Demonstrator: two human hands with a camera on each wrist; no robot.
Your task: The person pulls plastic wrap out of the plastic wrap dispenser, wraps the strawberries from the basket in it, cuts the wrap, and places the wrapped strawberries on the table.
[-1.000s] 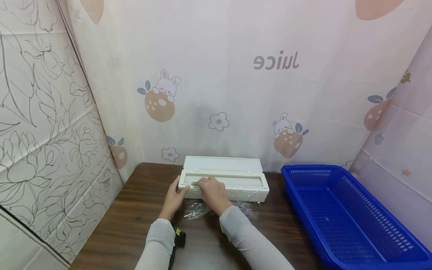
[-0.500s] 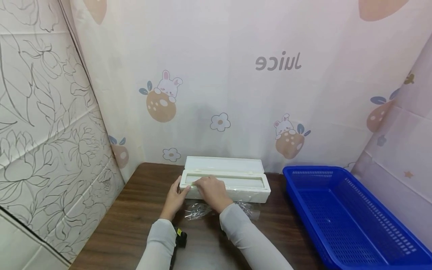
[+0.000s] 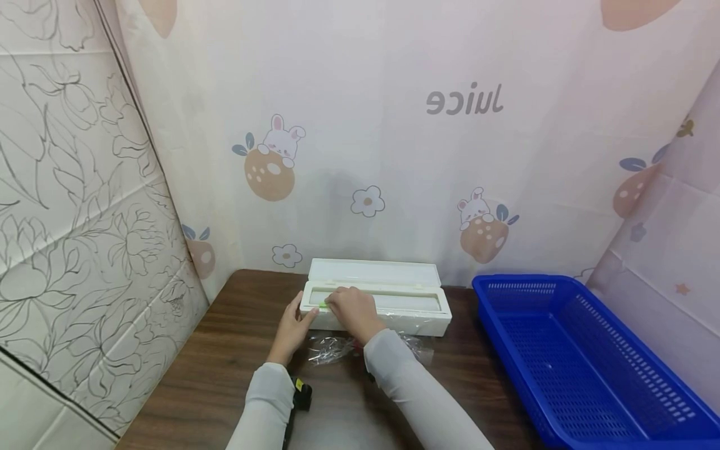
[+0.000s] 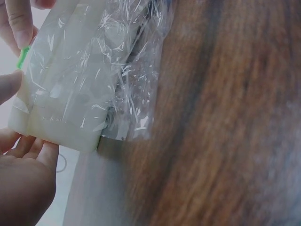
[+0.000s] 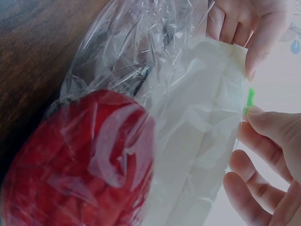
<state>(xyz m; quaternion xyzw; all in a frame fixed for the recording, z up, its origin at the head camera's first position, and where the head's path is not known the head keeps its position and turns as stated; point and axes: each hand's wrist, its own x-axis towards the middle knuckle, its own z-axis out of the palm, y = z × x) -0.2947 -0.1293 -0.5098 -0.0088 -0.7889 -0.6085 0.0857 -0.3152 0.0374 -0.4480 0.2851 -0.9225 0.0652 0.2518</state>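
Note:
A long white cling film dispenser (image 3: 388,322) stands on the table with its lid (image 3: 374,273) raised. My left hand (image 3: 290,328) holds its left end, thumb at the top edge and fingers against the end wall. My right hand (image 3: 355,314) is at the front rim, with thumb and finger on a small green slide cutter (image 5: 250,97). Clear film (image 4: 134,70) hangs over the dispenser's front onto the table. Under the film, in the right wrist view, lies a rounded red thing (image 5: 80,165); its kind is unclear. My right forearm mostly hides it in the head view.
To the right stands a blue plastic basket (image 3: 562,350) with perforated walls. The dark wooden table (image 3: 225,350) meets a printed curtain (image 3: 394,156) right behind the dispenser. A black wrist camera (image 3: 302,395) is strapped at the left cuff.
My right fingers have shifted slightly to the right along the rim, and more of the green cutter shows. The left hand and the dispenser keep their places; the head view moves slightly.

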